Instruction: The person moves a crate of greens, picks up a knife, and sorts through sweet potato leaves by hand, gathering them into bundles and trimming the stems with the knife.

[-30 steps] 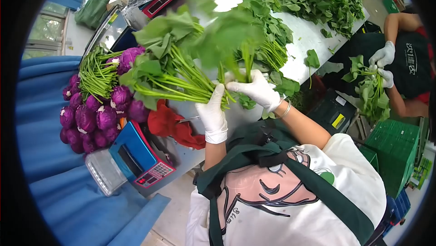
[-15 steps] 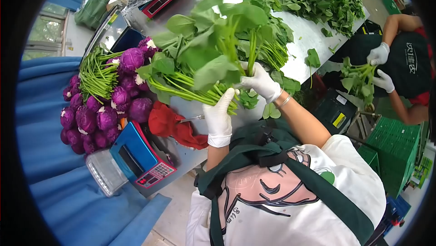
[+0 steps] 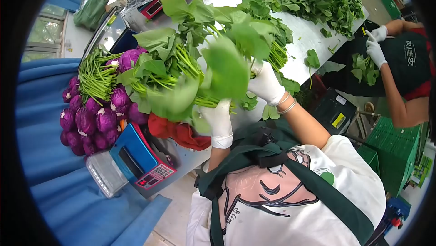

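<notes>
My left hand [image 3: 219,120], in a white glove, is closed round the stem ends of a bunch of leafy greens [image 3: 156,71] that spreads left over the purple cabbages [image 3: 91,121]. To its right, my right hand [image 3: 267,82], also gloved, is closed on the stems of other greens, whose broad leaves are blurred by motion. Leaves hide some of the fingers of both hands. Behind them, more stemmed greens [image 3: 278,55] lie on the metal table [image 3: 297,26].
A blue scale [image 3: 138,155] and a red cloth [image 3: 179,133] lie at the near left. Green stems [image 3: 97,76] rest on the cabbages. A large leafy pile [image 3: 318,1] is at the back. At right, a co-worker's gloved hands [image 3: 376,51] are near some greens, above green crates [image 3: 393,150].
The leaves in my hands have shifted and spread to the left, covering more of the cabbages and cloth. My right hand has moved slightly right. The co-worker's hands have moved up, away from the greens.
</notes>
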Motion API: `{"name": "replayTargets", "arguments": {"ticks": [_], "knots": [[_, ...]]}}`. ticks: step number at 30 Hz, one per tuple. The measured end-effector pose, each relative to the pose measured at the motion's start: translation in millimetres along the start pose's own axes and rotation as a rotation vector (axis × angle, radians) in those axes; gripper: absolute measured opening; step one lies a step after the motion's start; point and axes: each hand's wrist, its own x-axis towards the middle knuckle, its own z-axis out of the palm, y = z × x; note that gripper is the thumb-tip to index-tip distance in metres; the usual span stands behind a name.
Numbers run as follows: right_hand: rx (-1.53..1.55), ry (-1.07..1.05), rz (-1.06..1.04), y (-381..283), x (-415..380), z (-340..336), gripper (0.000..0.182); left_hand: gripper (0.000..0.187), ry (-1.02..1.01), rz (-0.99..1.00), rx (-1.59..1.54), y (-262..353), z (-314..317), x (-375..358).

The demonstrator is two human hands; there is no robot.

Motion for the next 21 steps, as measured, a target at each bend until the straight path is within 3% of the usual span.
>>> {"name": "replayTargets", "arguments": {"ticks": [4, 6, 7, 8, 10, 11, 13, 17, 21], "knots": [[-0.256, 0.161, -0.18, 20.4, -5.5, 11.4, 0.034, 0.023, 0.065, -0.018, 0.253, -5.0, -6.4, -4.4], [-0.455, 0.166, -0.256, 25.8, -4.7, 15.4, 0.029, 0.023, 0.087, -0.052, 0.199, -14.0, -7.4, -4.0], [-0.248, 0.078, -0.191, 23.1, 1.0, 13.4, 0.02, 0.022, 0.078, 0.014, 0.19, -15.4, -6.7, -2.8], [-0.004, 0.138, 0.026, 16.3, 2.1, 10.1, 0.019, 0.022, 0.07, 0.079, 0.181, -14.6, -6.0, -2.8], [0.486, 0.249, 0.455, -5.6, 7.9, 3.6, 0.015, 0.027, 0.057, 0.002, 0.039, -4.3, -1.2, -3.7], [0.553, 0.362, 0.503, -1.3, 10.7, -0.2, 0.015, 0.029, 0.051, -0.034, -0.031, 2.5, 0.9, -3.9], [0.766, 0.256, 0.489, 23.5, 6.4, -8.8, 0.019, 0.042, 0.007, -0.124, -0.168, 4.3, -2.8, -1.9], [0.937, -0.037, 0.489, 19.1, -3.4, -2.8, 0.045, 0.036, -0.059, -0.152, -0.275, 12.8, 6.1, -5.8], [1.033, -0.165, 0.485, 14.7, -0.2, 5.4, 0.04, 0.035, -0.118, -0.222, -0.346, 14.8, 4.5, -9.5]]}}
